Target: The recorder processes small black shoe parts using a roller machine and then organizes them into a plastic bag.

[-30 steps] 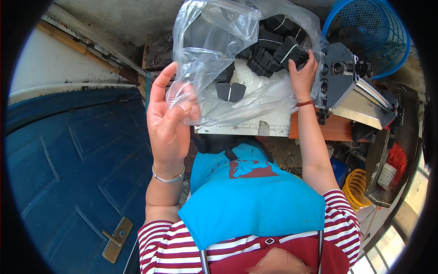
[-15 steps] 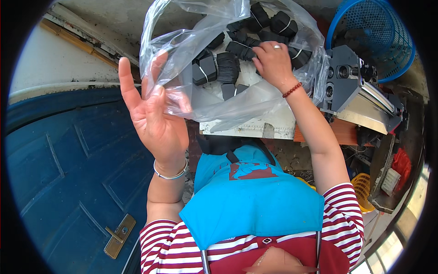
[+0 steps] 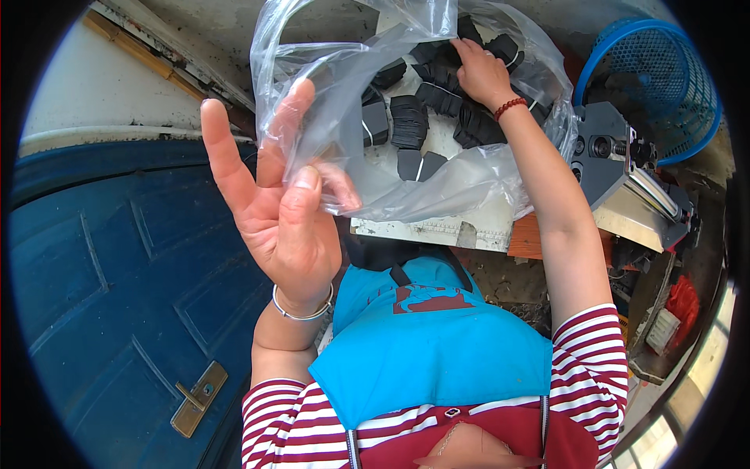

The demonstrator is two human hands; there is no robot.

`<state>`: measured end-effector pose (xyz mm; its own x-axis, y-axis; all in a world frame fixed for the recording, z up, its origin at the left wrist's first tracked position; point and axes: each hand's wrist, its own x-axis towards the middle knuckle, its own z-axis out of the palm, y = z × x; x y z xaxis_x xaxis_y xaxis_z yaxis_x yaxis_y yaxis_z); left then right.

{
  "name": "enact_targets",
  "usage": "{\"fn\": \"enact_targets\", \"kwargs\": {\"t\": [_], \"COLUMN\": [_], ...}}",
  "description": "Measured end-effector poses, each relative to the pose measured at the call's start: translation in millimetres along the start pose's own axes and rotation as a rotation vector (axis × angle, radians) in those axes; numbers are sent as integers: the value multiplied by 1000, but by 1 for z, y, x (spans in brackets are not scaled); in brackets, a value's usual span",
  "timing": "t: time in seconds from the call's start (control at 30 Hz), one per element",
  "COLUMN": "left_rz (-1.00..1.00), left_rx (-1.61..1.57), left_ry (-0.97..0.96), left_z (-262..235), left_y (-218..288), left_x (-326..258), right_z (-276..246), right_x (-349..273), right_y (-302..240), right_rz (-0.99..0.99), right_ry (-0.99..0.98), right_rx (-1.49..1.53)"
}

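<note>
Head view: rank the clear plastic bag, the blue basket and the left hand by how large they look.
1. clear plastic bag
2. left hand, though it is nearer the camera
3. blue basket, partly cut off at the rim

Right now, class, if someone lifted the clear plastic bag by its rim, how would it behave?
The clear plastic bag is probably floppy: it creases around the left hand. It would likely sag, since many black rubber parts lie inside. The glossy film looks slippery.

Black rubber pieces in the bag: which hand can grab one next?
Probably the right hand: it is already inside the plastic bag, fingers on the black pieces. The left hand pinches the bag's edge.
</note>
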<state>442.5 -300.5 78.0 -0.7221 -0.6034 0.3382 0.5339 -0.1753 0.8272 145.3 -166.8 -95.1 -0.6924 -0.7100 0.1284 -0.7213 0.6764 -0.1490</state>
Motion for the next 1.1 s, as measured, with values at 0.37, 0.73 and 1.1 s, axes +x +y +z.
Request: {"fn": "enact_targets", "kwargs": {"t": [0.37, 0.73, 1.1], "left_rz": [-47, 83, 168], "left_rx": [8, -94, -249], "left_ry": [37, 129, -150], "left_z": [-29, -63, -122], "left_y": [20, 58, 97], "left_x": [21, 62, 95], "right_z": [-85, -103, -169], "right_x": [-77, -87, -71], "right_y": [-26, 90, 56], "right_rz": [-283, -117, -151], "right_ry": [-191, -390, -213], "right_rx": [246, -886, -614]}}
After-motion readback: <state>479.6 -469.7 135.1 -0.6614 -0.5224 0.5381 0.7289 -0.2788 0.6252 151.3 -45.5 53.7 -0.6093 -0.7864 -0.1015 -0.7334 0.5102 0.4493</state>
